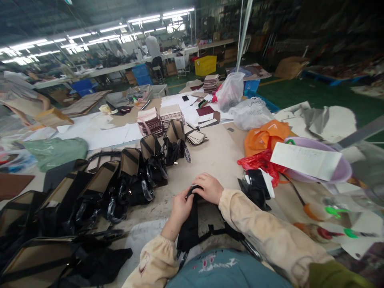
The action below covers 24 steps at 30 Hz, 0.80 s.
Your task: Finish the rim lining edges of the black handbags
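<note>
My left hand (180, 208) and my right hand (208, 187) are close together at the table's near edge. Both are closed on a black fabric piece (189, 230) with straps that hangs toward my lap. The left hand pinches its upper left edge. The right hand's fingers curl over its top. A row of black and tan bags (132, 172) in clear plastic lies to the left of my hands.
Stacks of tan and maroon card pieces (159, 118) sit further back. To the right lie an orange bag (265, 136), a red bag (259, 162), a purple basin (342, 170) with a paper sheet, and brushes (318, 210). Other people work at far tables.
</note>
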Motion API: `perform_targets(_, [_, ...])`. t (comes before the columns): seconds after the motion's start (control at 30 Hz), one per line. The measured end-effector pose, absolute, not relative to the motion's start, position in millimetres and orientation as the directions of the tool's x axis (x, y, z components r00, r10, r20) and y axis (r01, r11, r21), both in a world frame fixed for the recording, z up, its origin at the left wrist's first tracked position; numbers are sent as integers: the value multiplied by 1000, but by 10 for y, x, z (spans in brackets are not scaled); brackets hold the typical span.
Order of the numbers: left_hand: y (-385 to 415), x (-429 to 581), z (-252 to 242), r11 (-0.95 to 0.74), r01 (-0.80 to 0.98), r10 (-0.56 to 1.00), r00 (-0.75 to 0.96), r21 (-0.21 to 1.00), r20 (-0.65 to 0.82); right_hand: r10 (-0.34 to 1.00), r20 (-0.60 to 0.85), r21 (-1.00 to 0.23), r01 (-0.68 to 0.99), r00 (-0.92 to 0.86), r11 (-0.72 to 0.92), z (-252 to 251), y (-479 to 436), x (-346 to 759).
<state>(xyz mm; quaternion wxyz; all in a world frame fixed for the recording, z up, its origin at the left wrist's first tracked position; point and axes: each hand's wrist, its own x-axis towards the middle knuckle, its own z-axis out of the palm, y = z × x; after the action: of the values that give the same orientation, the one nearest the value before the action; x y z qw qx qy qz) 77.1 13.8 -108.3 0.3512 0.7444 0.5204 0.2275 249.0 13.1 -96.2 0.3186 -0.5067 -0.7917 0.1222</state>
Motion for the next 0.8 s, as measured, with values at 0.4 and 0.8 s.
perform_targets(0.4, [127, 807, -1054, -213, 592, 927, 374, 777, -30, 820, 392, -334, 766, -418, 550, -972, 193, 2476])
perform_targets(0.8, [116, 825, -1048, -206, 606, 928, 370, 769, -43, 718, 404, -171, 724, -567, 668, -962, 162, 2480])
